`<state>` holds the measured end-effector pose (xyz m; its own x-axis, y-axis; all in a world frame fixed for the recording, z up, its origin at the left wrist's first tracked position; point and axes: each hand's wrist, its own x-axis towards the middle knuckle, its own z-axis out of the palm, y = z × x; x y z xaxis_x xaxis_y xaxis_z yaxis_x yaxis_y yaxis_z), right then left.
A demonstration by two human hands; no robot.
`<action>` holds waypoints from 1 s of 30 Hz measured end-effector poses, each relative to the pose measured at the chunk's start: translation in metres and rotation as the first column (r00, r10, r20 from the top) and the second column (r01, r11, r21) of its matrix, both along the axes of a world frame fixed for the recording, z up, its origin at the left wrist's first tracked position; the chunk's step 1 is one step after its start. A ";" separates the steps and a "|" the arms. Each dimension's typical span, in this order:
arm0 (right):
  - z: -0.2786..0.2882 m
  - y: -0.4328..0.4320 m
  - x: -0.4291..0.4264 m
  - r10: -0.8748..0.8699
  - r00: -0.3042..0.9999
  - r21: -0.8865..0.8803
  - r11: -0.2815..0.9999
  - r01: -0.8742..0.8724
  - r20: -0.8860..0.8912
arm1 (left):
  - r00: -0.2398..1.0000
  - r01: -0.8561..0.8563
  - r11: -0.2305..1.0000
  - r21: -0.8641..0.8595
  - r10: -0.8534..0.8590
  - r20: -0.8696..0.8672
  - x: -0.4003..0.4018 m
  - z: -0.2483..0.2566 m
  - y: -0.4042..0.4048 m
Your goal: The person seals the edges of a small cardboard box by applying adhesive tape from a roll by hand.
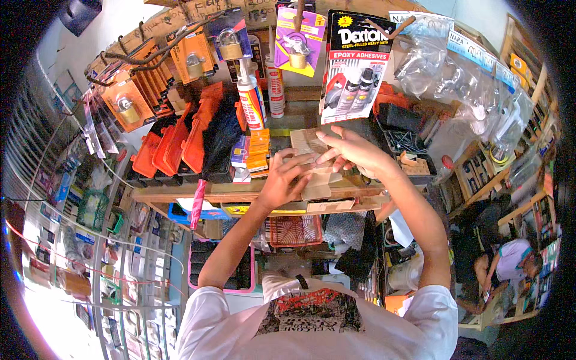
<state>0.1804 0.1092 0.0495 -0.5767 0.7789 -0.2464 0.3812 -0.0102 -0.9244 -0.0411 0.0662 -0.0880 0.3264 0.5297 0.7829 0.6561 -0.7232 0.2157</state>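
Observation:
A small brown cardboard box (317, 189) lies on the wooden counter before me, its flaps spread. My left hand (285, 177) is over its left side, fingers bent and thumb near the front flap; whether it grips the card is hard to see. From the right, my right hand (357, 153) reaches across the box with its fingers apart, their tips close to those of my left hand. Ribbed cardboard (308, 140) shows behind the fingers. Small orange boxes (259, 153) are stacked just left of my left hand. The inside of the box is mostly hidden.
Carded padlocks (128, 110) and a Dextone epoxy adhesive pack (353, 67) hang above the counter. Orange-lidded black cases (164, 148) stand left, beside a silicone sealant tube (250, 101). A bin of dark fasteners (407, 141) is at right. Another person (513, 261) sits low at far right.

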 end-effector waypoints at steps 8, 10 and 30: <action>-0.012 0.000 0.011 -0.075 0.993 0.053 0.995 0.080 -0.096 | 0.999 -0.014 0.999 -0.037 0.013 -0.029 0.000 0.005 -0.004; -0.008 0.000 0.018 -0.057 0.994 0.139 0.988 0.071 -0.098 | 1.000 -0.003 0.999 -0.041 0.002 -0.026 0.000 0.008 -0.006; -0.071 -0.033 0.053 0.089 0.963 0.567 0.820 0.075 -0.255 | 0.997 -0.070 0.998 -0.002 0.070 0.037 0.015 0.002 -0.003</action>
